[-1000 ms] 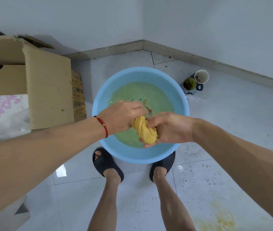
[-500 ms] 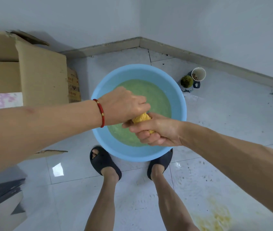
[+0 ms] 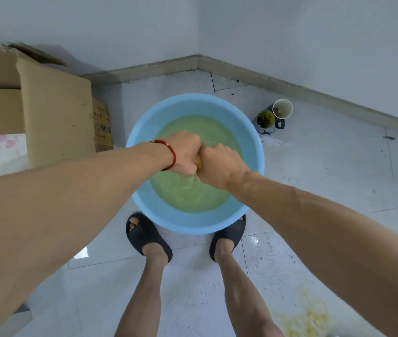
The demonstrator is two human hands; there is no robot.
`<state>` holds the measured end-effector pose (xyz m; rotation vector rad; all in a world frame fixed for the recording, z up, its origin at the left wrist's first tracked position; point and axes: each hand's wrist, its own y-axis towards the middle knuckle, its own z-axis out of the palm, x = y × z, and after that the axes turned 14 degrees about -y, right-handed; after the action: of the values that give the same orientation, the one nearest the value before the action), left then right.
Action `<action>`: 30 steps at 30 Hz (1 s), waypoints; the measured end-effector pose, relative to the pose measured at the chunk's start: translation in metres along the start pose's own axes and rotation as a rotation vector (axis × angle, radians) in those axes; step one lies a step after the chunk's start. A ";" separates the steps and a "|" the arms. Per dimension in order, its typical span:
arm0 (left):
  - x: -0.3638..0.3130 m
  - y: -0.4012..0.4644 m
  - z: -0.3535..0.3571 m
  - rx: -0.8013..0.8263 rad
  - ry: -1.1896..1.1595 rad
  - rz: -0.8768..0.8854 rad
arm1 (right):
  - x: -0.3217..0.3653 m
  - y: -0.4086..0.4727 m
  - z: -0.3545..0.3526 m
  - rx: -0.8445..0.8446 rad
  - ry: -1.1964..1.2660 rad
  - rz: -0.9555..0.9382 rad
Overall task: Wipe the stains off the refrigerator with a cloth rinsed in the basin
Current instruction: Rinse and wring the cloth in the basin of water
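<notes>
- Cardboard box [image 3: 54,113]: I see it left of the grip, on the floor.
- Two cups [image 3: 274,115]: beyond-right, touching each other.
- Yellow stain [image 3: 307,319]: near-right, on the tiles.
- Black slippers [image 3: 144,237]: nearer than the grip.

Both arms extended, converging from 8 and 4 o'clock. Left hand [image 3: 183,153] and right hand [image 3: 220,164] fisted knuckles-up, pressed together at centre, gripping the cloth [image 3: 198,162] between them.

Both hands [image 3: 204,159] have closed over the cloth [image 3: 198,162], nearly hiding it.
</notes>
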<state>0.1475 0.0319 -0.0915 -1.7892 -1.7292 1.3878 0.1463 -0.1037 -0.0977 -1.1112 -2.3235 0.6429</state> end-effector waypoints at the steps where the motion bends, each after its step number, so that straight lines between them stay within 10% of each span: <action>1: 0.001 0.000 -0.001 0.009 -0.028 -0.019 | 0.000 0.001 -0.001 -0.020 -0.042 -0.021; 10: -0.011 -0.040 -0.016 -0.021 -0.159 0.026 | 0.005 -0.033 -0.025 -0.094 -0.042 0.061; 30: -0.207 -0.352 -0.249 -0.184 -1.077 0.688 | 0.037 -0.345 -0.343 -0.287 1.343 -0.021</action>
<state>0.1651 0.0306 0.3868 -1.9732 -1.6956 2.9709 0.1323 -0.1970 0.3810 -1.0935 -1.2272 -0.4185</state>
